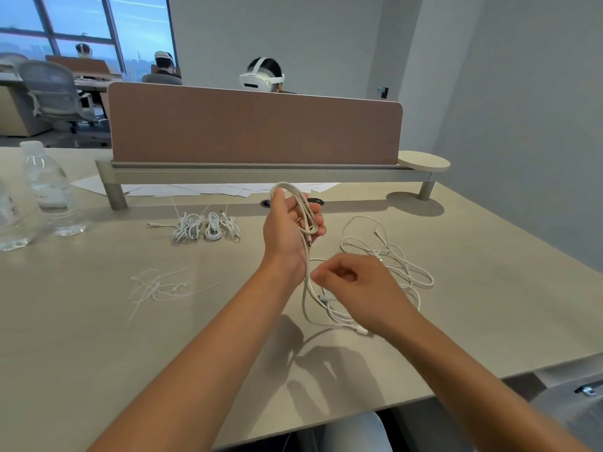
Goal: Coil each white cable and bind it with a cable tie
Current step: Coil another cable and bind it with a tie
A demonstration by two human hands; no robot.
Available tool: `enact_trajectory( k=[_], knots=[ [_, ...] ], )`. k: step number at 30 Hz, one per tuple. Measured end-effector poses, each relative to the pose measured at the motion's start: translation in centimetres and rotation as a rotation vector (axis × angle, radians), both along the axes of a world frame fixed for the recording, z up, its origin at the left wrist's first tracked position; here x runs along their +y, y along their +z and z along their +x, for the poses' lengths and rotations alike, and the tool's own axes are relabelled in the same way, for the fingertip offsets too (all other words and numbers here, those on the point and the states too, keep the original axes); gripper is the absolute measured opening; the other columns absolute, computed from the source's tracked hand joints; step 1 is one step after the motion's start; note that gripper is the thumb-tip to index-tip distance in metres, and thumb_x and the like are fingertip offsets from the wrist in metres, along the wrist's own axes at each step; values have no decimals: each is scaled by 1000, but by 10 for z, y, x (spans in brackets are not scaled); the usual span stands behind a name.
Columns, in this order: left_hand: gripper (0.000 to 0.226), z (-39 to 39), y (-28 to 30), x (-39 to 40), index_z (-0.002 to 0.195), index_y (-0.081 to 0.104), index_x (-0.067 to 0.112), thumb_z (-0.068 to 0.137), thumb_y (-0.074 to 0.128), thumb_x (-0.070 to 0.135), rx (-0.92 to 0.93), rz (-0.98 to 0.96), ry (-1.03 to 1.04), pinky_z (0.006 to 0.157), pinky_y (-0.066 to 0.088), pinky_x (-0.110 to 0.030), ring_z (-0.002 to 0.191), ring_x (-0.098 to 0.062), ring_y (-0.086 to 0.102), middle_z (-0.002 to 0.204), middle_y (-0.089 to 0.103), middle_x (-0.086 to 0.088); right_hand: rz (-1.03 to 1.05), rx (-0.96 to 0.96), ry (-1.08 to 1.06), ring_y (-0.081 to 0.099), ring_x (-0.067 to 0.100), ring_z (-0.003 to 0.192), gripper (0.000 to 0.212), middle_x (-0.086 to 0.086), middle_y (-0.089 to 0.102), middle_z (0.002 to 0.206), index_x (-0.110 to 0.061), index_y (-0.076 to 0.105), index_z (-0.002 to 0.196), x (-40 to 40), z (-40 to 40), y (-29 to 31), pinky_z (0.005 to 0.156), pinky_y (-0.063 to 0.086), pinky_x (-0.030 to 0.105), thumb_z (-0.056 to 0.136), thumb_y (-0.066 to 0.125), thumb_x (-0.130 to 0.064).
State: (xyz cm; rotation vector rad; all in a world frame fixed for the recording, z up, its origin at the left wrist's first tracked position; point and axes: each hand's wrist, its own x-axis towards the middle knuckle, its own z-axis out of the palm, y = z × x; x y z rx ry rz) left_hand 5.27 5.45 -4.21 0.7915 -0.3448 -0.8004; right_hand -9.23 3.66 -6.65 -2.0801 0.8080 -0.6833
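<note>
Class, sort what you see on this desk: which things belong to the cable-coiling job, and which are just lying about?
Job:
cable being coiled
loose cables
bound coils
cable ties

Lying about:
water bottles
papers

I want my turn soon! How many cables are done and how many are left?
About three bundled cables already lie coiled on the desk. The left hand holds a half-wound coil while the right hand pinches its loose tail. Tangled loose cables wait, with spare cable ties.
</note>
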Motion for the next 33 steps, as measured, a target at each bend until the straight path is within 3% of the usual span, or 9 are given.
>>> enact_trajectory(
  k=[4, 8, 11, 13, 16, 20, 23, 28, 33],
  knots=[
    [56, 2, 2, 7, 114, 59, 1, 109, 37, 52, 92, -77, -55, 51, 47, -31, 60, -21, 52, 79, 62, -13, 17, 75, 184, 65, 3, 99, 15, -13, 73, 100, -29, 77, 96, 11, 0, -19, 89, 50, 22, 99, 65, -36],
    [60, 9, 2, 12, 118, 57, 0, 108, 36, 55, 167, -116, -70, 48, 42, -28, 58, -20, 48, 77, 57, -11, 15, 142, 273, 68, 28, 88, 29, 3, 76, 90, -24, 70, 87, 12, -5, -23, 89, 53, 44, 107, 52, -36],
    [60, 17, 2, 16, 120, 56, 0, 108, 35, 55, 188, -143, -104, 48, 40, -27, 58, -19, 46, 75, 56, -10, 149, 23, 198, 54, 19, 59, 31, -4, 58, 61, -11, 62, 85, 6, -15, -16, 66, 48, 39, 108, 51, -28],
    [59, 21, 1, 20, 120, 57, 1, 108, 36, 55, 179, -140, -118, 48, 40, -27, 59, -19, 45, 75, 56, -10, 107, 10, 112, 44, 16, 58, 33, -1, 46, 61, -16, 67, 80, 2, -21, -9, 62, 39, 34, 106, 55, -34],
    [59, 22, 2, 24, 120, 59, 2, 108, 36, 55, 153, -123, -118, 47, 39, -27, 59, -18, 45, 76, 56, -10, -5, 35, 22, 41, 32, 57, 37, 15, 50, 61, -22, 77, 73, 1, -23, 8, 59, 39, 38, 101, 62, -43],
    [61, 22, 5, 29, 122, 62, 3, 107, 36, 56, 73, -89, -112, 49, 40, -28, 58, -19, 47, 78, 58, -10, -52, 71, -62, 29, 19, 43, 27, 4, 36, 46, -21, 82, 72, -1, -24, 38, 50, 30, 25, 91, 76, -40],
    [62, 20, 7, 32, 118, 64, 3, 107, 36, 57, -62, -18, -90, 52, 42, -30, 57, -19, 50, 77, 59, -10, -154, 152, -113, 35, 11, 38, 27, -8, 42, 41, -15, 80, 70, -7, -20, 60, 45, 31, 16, 88, 80, -35],
    [60, 13, 9, 39, 109, 69, 7, 109, 33, 55, -291, 82, -75, 63, 50, -35, 61, -20, 55, 78, 63, -11, -374, 302, -189, 61, 14, 63, 19, -5, 70, 69, -22, 79, 78, -14, -2, 80, 59, 44, 25, 90, 78, -36],
    [61, 9, 6, 41, 108, 71, 7, 110, 32, 54, -386, 141, -109, 83, 60, -45, 75, -28, 65, 78, 67, -10, -531, 376, -201, 61, 15, 71, 16, 0, 71, 83, -22, 79, 93, -11, 14, 85, 59, 43, 23, 97, 71, -36]
  ],
)
